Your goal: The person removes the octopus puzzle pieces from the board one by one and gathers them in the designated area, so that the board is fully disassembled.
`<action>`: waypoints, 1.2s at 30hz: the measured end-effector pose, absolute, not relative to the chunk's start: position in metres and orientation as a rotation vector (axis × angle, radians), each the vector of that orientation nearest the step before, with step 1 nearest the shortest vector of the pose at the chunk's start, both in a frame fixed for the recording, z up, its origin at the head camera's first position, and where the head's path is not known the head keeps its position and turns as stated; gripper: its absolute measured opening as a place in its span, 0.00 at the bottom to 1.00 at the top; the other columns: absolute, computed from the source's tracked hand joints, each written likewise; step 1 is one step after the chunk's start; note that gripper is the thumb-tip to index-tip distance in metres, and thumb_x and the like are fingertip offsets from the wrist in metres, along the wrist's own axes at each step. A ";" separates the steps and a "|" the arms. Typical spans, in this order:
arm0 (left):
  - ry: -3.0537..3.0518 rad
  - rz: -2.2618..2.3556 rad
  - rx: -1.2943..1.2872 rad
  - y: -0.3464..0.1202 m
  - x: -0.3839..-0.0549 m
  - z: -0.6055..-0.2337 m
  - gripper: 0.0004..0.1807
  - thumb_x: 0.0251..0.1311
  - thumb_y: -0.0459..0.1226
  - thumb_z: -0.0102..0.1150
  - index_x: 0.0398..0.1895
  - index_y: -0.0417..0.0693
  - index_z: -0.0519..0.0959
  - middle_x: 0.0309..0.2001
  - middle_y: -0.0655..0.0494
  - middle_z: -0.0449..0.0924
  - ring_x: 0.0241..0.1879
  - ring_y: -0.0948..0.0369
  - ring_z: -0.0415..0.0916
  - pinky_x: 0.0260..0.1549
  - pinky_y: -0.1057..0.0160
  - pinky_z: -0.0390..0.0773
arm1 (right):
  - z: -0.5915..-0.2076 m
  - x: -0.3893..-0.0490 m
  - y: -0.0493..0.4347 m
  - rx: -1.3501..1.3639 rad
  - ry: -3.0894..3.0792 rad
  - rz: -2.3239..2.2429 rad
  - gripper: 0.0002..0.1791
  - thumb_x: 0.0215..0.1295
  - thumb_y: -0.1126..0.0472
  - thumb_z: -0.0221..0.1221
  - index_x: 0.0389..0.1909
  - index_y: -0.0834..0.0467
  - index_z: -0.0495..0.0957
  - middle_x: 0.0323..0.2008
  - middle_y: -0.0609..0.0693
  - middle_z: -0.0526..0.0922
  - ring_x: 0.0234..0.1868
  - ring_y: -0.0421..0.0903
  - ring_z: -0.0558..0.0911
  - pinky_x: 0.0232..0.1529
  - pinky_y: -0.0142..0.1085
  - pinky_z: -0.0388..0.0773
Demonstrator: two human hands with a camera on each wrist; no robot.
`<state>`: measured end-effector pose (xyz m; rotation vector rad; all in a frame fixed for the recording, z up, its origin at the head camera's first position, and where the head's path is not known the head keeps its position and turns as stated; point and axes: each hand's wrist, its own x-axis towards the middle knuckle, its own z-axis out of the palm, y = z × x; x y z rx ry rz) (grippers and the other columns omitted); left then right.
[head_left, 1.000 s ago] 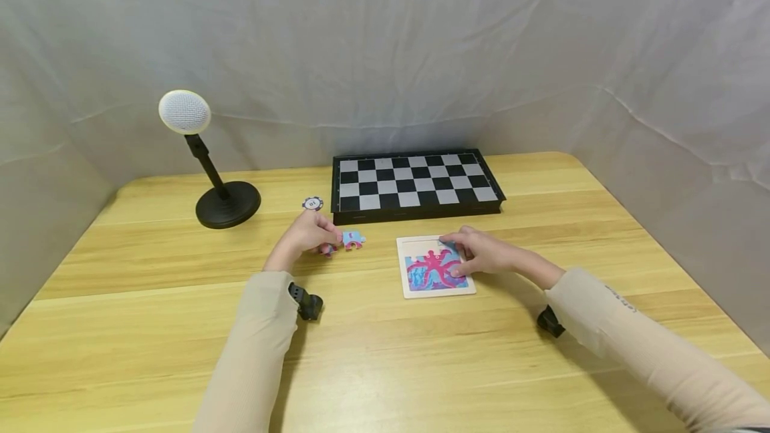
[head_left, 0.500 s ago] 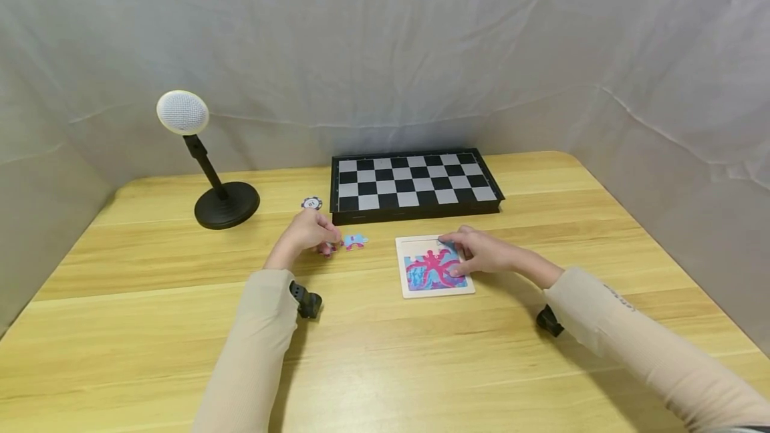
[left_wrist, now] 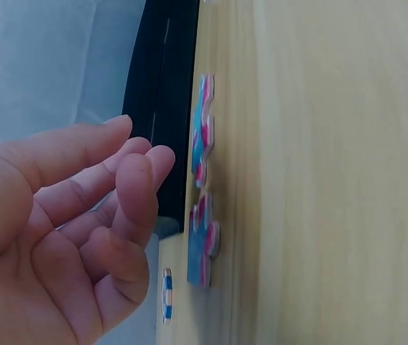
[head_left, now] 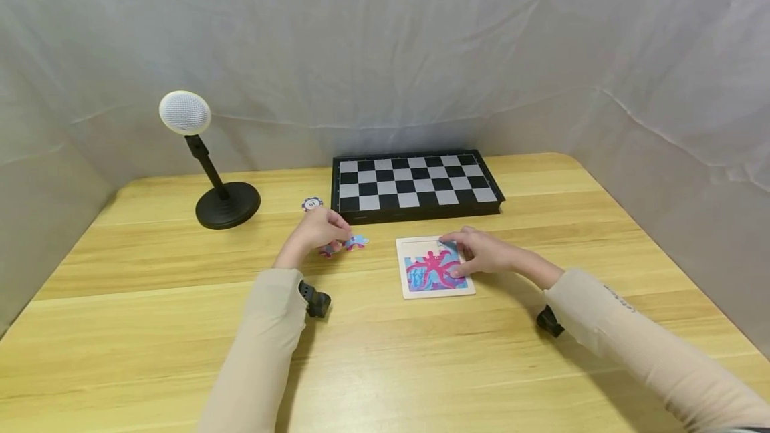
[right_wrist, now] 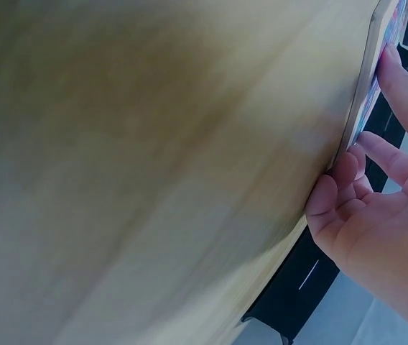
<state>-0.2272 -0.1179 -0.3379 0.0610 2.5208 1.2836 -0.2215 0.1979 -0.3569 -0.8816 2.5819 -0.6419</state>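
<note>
My left hand [head_left: 320, 227] hovers over two loose jigsaw pieces in the head view. Its fingers are loosely bent, and the left wrist view shows nothing between thumb and fingertips. One blue-and-pink piece [head_left: 357, 242] lies just right of the fingertips; the other piece [head_left: 326, 251] is partly under the hand. My right hand [head_left: 486, 252] holds the right side of a jigsaw tray [head_left: 439, 295] lying flat. In the right wrist view, the thumb and a finger rest on its face while other fingers curl at its edge. A pink octopus picture [head_left: 432, 269] fills its lower part; the top strip is bare.
A folded chessboard case [head_left: 421, 182] lies behind the pieces and tray. Close to its left front corner is a poker chip [head_left: 312, 203]. A round white mesh-topped stand with a black base [head_left: 227, 204] stands at back left. Pale cloth [head_left: 385, 52] encloses the table.
My left hand has shifted slightly right, and its fingers have come off the right-hand piece. That piece has slid a little right. My right hand and the tray stay put.
</note>
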 end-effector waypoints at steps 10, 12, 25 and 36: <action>2.522 1.266 0.101 -0.106 -0.229 -0.337 0.07 0.55 0.34 0.56 0.32 0.38 0.79 0.22 0.48 0.79 0.15 0.60 0.70 0.14 0.64 0.67 | -0.355 -0.222 0.201 -0.942 2.548 -0.665 0.35 0.50 0.56 0.65 0.57 0.67 0.65 0.33 0.52 0.67 0.31 0.45 0.65 0.30 0.34 0.66; 2.525 1.271 0.115 -0.102 -0.230 -0.337 0.06 0.55 0.34 0.57 0.31 0.38 0.79 0.24 0.48 0.80 0.16 0.60 0.71 0.14 0.65 0.66 | -0.354 -0.222 0.201 -0.947 2.540 -0.674 0.35 0.49 0.57 0.65 0.57 0.68 0.65 0.32 0.52 0.67 0.31 0.45 0.65 0.30 0.34 0.65; 2.506 1.277 0.169 -0.063 -0.233 -0.336 0.05 0.53 0.33 0.60 0.31 0.41 0.79 0.27 0.50 0.79 0.15 0.60 0.71 0.11 0.69 0.61 | -0.355 -0.222 0.203 -0.893 2.531 -0.713 0.37 0.47 0.57 0.67 0.56 0.69 0.64 0.32 0.53 0.66 0.32 0.46 0.65 0.30 0.34 0.64; 2.472 1.282 0.273 -0.033 -0.234 -0.340 0.07 0.53 0.34 0.60 0.35 0.40 0.79 0.26 0.47 0.78 0.14 0.60 0.69 0.11 0.71 0.60 | -0.357 -0.223 0.204 -0.891 2.545 -0.715 0.38 0.47 0.55 0.67 0.56 0.69 0.65 0.31 0.52 0.65 0.31 0.46 0.65 0.30 0.34 0.64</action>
